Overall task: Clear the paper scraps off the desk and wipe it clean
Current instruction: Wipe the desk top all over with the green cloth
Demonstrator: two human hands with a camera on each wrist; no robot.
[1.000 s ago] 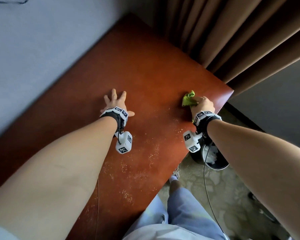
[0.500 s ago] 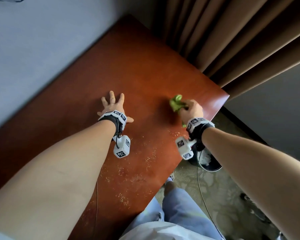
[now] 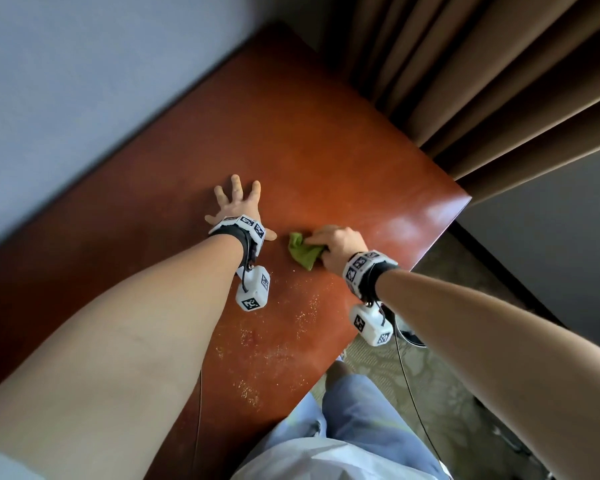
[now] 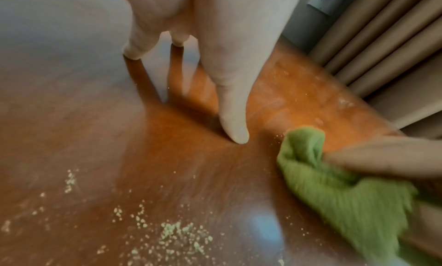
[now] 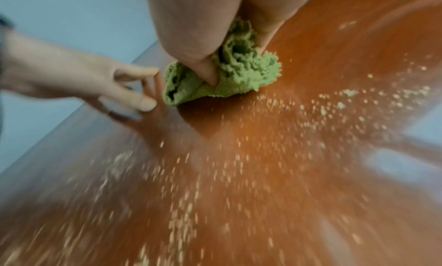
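My right hand [image 3: 336,242] grips a bunched green cloth [image 3: 303,252] and holds it down on the reddish-brown desk [image 3: 326,150], near the desk's middle. In the right wrist view the fingers [image 5: 205,66] pinch the green cloth [image 5: 229,77]. My left hand [image 3: 238,204] lies flat on the desk with fingers spread, just left of the cloth; its thumb [image 4: 234,126] nearly reaches the green cloth [image 4: 334,185]. Fine pale crumbs [image 3: 274,348] are scattered over the near part of the desk, also seen as crumbs [image 5: 239,166] below the cloth.
A grey wall [image 3: 84,98] borders the desk's left side and brown curtains [image 3: 482,81] hang behind its far right corner. The desk's right edge [image 3: 430,251] drops to a patterned carpet [image 3: 430,393]. My legs in blue trousers [image 3: 354,410] stand at the near edge.
My right hand has dragged the green cloth from near the desk's right edge leftward and nearer, up close to my left hand. The left hand has stayed flat in place.
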